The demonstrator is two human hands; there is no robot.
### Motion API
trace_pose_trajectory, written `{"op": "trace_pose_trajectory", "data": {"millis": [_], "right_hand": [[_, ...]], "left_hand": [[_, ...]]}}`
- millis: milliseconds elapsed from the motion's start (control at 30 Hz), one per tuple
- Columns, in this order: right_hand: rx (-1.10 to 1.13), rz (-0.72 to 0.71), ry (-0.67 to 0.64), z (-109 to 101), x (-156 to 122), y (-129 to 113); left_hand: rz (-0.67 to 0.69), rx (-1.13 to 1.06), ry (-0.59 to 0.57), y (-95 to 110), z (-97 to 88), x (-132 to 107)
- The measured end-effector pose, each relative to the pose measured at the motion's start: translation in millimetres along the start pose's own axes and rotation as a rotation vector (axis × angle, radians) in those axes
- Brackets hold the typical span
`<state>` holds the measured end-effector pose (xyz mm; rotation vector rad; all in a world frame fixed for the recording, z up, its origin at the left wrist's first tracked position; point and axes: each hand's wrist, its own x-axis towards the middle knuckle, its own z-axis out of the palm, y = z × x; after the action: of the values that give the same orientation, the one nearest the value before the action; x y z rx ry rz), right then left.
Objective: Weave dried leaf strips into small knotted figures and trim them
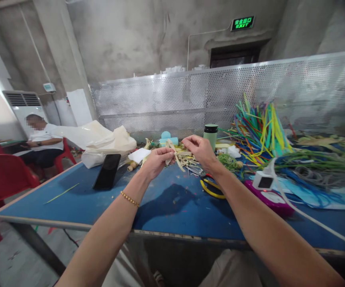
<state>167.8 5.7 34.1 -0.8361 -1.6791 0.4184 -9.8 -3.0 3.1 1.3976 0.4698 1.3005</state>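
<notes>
Red chairs: at the far left, beyond the tabletop's left edge, we see red chairs (6,175), the nearest cut off by the picture's side.
Seated person: past that same edge we make out a person (48,137) in a white top, legs partly lost behind the chairs.
Green strip: one thin strip (61,194) lies alone near the left edge of the tabletop (79,213).
Plastic bag: a crumpled pale bag (100,137) covers the far left corner, so we cannot see that corner.
Phone: a dark-screened phone (107,172) stands tilted just in front of the bag.
Left hand: our left hand (158,160), a gold bracelet (130,199) at its wrist, pinches the pale woven piece between thumb and fingers.
Pale woven piece: these flat pale strips (179,161) sit between our hands, above the middle of the tabletop; fingers hide where they cross.
Right hand: our right hand (202,151) has curled fingers, thumb and forefinger together beside the piece; we cannot tell whether they grip it.
Green jar: a black-lidded jar (210,137) stands toward the far edge, its base hidden by our right hand.
Yellow-handled tool: our right forearm covers part of this tool (205,189).
Coloured strips: a bright bundle (259,131) spreads along the far edge, right of the jar.
Magenta box: near the right end, it (280,208) bears a white charger (263,180).
</notes>
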Motion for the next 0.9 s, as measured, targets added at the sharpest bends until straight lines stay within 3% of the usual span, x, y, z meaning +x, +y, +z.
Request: {"op": "trace_pose_trajectory", "data": {"millis": [133,200,567,900], "right_hand": [[0.038,0.012,-0.211,0.3,-1.1,-1.9],[0.121,0.05,-0.257,2.7,-2.6,-1.9],[0.164,0.075,-0.197,9.8,-5.1,0.6],[0.224,0.039,-0.191,17.1,-6.8,9.8]], "left_hand": [[-0.043,0.046,-0.02,1.0,2.6,-2.3],[-0.058,0.052,-0.02,1.4,3.1,-2.4],[-0.032,0.138,0.017,-4.0,1.6,-1.3],[-0.05,0.088,-0.012,-7.3,-4.5,-0.5]]}}
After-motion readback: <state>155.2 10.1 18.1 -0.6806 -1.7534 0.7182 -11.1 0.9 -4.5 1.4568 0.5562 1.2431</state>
